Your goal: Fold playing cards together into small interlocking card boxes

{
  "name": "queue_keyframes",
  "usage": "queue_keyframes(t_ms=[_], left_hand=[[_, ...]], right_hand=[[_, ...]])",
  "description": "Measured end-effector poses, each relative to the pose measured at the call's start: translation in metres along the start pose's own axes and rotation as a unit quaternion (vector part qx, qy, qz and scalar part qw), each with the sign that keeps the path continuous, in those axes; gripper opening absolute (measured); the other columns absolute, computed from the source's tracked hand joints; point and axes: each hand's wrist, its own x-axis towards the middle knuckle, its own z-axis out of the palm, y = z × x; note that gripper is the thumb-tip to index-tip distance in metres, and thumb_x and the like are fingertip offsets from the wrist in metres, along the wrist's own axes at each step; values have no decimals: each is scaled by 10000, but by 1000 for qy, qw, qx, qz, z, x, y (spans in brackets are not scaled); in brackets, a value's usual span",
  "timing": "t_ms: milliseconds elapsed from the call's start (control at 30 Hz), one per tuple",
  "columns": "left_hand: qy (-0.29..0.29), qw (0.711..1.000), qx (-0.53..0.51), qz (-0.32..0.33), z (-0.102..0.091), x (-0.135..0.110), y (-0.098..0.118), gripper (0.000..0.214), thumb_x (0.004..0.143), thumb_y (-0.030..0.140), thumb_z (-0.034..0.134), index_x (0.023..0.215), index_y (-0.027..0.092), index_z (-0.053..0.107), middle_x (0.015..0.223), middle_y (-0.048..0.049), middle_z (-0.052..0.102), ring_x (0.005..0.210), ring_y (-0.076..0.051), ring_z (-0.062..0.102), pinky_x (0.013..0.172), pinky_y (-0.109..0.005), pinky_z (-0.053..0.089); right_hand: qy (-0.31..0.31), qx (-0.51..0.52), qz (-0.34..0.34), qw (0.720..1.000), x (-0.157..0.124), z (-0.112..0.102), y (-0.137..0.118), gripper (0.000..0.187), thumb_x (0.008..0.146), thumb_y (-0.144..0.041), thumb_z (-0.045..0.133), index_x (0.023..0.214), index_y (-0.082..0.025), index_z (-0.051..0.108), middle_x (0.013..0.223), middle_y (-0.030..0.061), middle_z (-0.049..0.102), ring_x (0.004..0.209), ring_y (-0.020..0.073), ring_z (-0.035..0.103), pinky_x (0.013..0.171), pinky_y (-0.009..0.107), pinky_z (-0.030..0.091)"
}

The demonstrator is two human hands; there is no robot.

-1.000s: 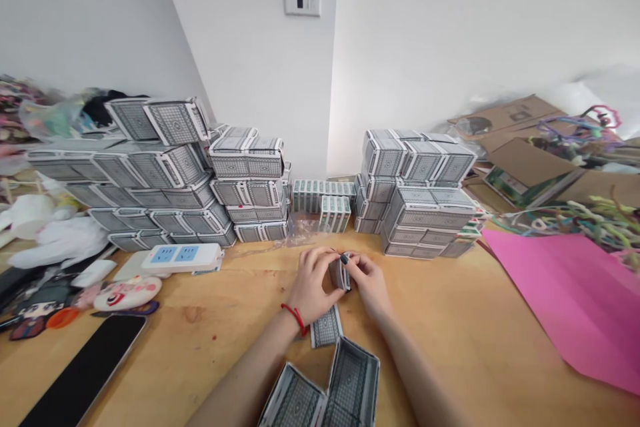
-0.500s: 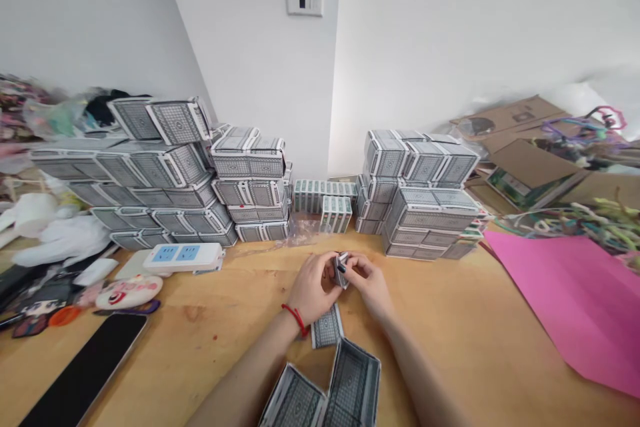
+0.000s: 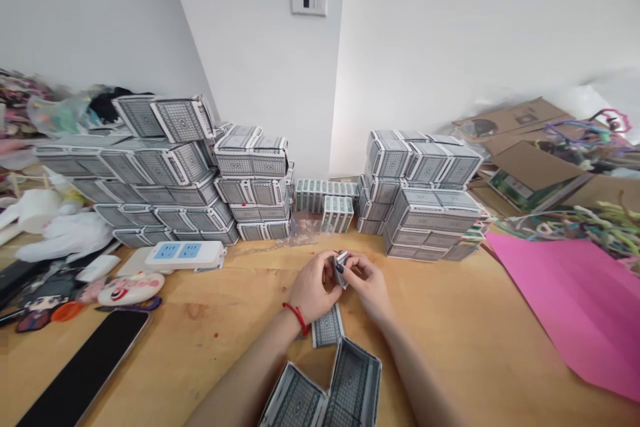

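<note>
Both of my hands meet at the middle of the wooden table [image 3: 450, 333], closed around one small patterned card box [image 3: 341, 268]. My left hand [image 3: 313, 288], with a red cord on its wrist, grips the box from the left. My right hand [image 3: 369, 283] pinches its upper flap from the right. Just below the hands lies a single flat card box [image 3: 326, 329]. Nearer to me stand two open grey patterned cartons [image 3: 330, 393].
Tall stacks of the same patterned boxes stand at back left [image 3: 170, 173] and back right [image 3: 425, 193], smaller packs [image 3: 325, 197] between them. A power strip [image 3: 184, 255], a phone [image 3: 85, 373] and trinkets lie left. Pink paper [image 3: 575, 307] and cardboard boxes [image 3: 530, 160] lie right.
My hands have shifted slightly and turned the small box between the fingers, its flap now raised. Everything else on the table stays put.
</note>
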Motion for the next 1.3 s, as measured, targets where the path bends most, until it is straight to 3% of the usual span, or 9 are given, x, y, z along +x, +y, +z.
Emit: queue_keyframes(t_ms=[500, 833, 1167, 1300], left_hand=[[-8, 999, 33, -30, -2, 1, 7, 425, 616, 164, 564, 1024, 196, 448, 811, -3, 546, 688, -138, 527, 613, -249, 410], [-55, 997, 46, -40, -2, -1, 1, 509, 635, 168, 525, 1116, 193, 360, 537, 84, 426, 488, -98, 452, 472, -198, 306], [-65, 997, 6, -29, 1, -2, -3, 525, 647, 128, 507, 1133, 195, 321, 550, 82, 444, 490, -94, 461, 467, -195, 307], [-63, 998, -4, -27, 2, -2, -5, 521, 641, 123, 521, 1118, 193, 324, 579, 71, 483, 498, -94, 470, 463, -195, 314]], right_hand=[[10, -50, -32, 998, -2, 2, 6, 197, 652, -342, 650, 634, -177, 544, 1002, 84, 547, 1057, 237, 471, 806, 315, 416], [21, -46, -17, 999, 0, 4, 8, 246, 643, -382, 645, 611, -173, 520, 985, 80, 562, 948, 217, 534, 722, 283, 445], [23, -60, -34, 997, -1, 4, 11, 234, 660, -373, 637, 616, -176, 518, 1003, 83, 543, 1003, 222, 503, 741, 285, 443], [2, -22, -27, 999, -1, 5, 10, 223, 662, -341, 643, 655, -188, 481, 892, 42, 560, 839, 172, 545, 694, 271, 445]])
